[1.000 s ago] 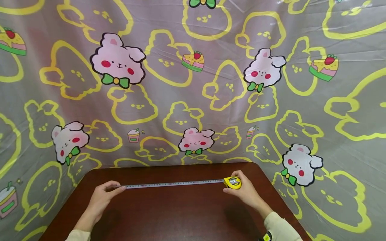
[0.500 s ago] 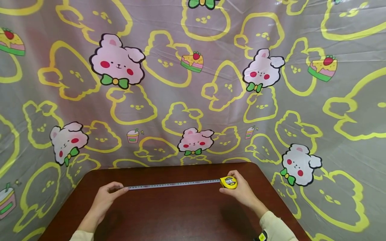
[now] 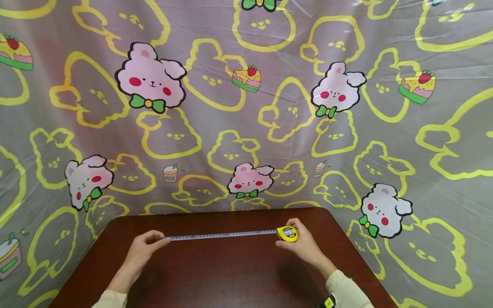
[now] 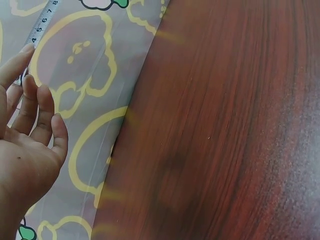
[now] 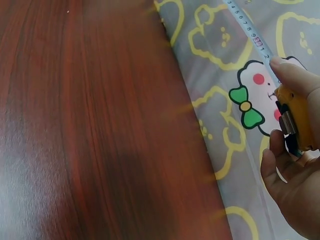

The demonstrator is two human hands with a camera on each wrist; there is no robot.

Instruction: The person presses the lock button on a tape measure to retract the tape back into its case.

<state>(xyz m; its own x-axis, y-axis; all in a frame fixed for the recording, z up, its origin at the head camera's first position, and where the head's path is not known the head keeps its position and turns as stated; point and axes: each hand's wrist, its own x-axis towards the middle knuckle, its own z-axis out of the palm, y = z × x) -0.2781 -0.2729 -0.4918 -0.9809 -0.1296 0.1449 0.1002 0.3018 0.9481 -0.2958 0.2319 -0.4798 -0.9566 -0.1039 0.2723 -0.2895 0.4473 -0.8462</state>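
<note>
A yellow tape measure point(image 3: 289, 234) sits in my right hand point(image 3: 306, 248), gripped between thumb and fingers. From its case a white blade point(image 3: 223, 235) with black and red marks runs straight to the left, held above the table. My left hand point(image 3: 140, 252) pinches the blade's free end between thumb and fingertips, hiding the very tip. In the left wrist view the blade point(image 4: 42, 22) leaves the pinch with low numbers showing, the other fingers loosely bent. In the right wrist view the thumb lies along the top of the case point(image 5: 299, 117), a metal belt clip facing the camera.
Below both hands lies a dark reddish-brown table point(image 3: 215, 278) with rounded far corners. A grey curtain point(image 3: 277, 64) printed with rabbits and yellow outlines surrounds its back and sides. Something black and yellow point(image 3: 329, 301) shows at the right sleeve.
Both hands have come closer together, the right moving left and the left moving slightly right. The stretch of blade showing between them has become shorter.
</note>
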